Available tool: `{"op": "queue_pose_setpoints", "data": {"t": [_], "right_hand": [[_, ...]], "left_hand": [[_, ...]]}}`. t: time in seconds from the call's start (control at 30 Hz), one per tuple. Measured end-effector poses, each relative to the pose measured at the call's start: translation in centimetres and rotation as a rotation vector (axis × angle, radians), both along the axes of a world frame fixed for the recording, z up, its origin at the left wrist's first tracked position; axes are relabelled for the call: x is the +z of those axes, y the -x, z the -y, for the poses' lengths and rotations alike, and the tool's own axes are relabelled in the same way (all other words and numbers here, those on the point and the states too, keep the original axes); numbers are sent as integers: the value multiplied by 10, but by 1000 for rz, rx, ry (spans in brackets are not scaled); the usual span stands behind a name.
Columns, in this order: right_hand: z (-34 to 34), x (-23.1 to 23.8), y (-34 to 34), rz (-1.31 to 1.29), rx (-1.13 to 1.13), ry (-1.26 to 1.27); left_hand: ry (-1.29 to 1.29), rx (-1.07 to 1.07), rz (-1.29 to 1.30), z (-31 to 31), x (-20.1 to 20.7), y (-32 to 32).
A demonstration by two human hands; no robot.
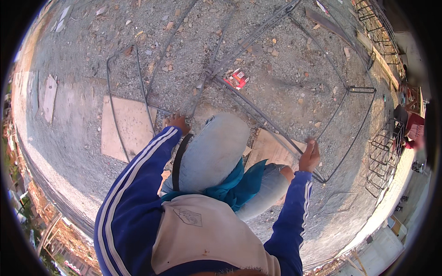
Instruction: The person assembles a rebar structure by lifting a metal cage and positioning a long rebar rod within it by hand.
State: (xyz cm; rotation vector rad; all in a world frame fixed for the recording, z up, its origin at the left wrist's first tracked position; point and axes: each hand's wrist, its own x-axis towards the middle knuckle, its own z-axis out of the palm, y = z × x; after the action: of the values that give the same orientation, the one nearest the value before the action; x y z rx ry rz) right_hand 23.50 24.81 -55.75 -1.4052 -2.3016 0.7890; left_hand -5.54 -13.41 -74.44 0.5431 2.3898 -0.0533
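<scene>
Long dark steel bars (258, 110), bent into open frames, lie over the gravel in front of me. My right hand (310, 156) is closed around the bars near the bent corner at the right. Between my left knee and a plywood sheet (126, 119), my left hand (177, 123) is curled at the end of a thin steel rod (159, 109); its fingertips are partly hidden. Another plywood piece (269, 149) lies under the bars by my right knee. A red and white packet (236, 79) sits beside the bars' crossing.
Tied rebar cages (384, 154) stand at the right, near a person in red (414, 131). A wooden plank (380, 60) and another rebar cage (377, 25) are at the far right. A pale board (50, 99) lies at the left; stone chips litter the gravel.
</scene>
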Motion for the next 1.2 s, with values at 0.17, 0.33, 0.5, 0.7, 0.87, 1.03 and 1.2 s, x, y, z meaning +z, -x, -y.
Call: {"op": "queue_pose_setpoints", "data": {"t": [0.17,0.33,0.5,0.7,0.87,1.03,1.2], "right_hand": [[16,-12,37,358,-79,27],[13,-8,42,516,-95,-12],[16,3,51,509,-135,98],[14,19,49,569,-150,151],[7,9,47,584,-151,177],[0,-9,28,518,-109,148],[10,8,32,472,-100,184]], "left_hand": [[125,-377,71,-21,33,41],[163,-373,241,-9,75,71],[-570,40,116,54,89,72],[-859,520,175,21,146,101],[-693,304,-271,16,159,126],[-753,194,-417,5,242,173],[-853,506,-207,35,355,207]]}}
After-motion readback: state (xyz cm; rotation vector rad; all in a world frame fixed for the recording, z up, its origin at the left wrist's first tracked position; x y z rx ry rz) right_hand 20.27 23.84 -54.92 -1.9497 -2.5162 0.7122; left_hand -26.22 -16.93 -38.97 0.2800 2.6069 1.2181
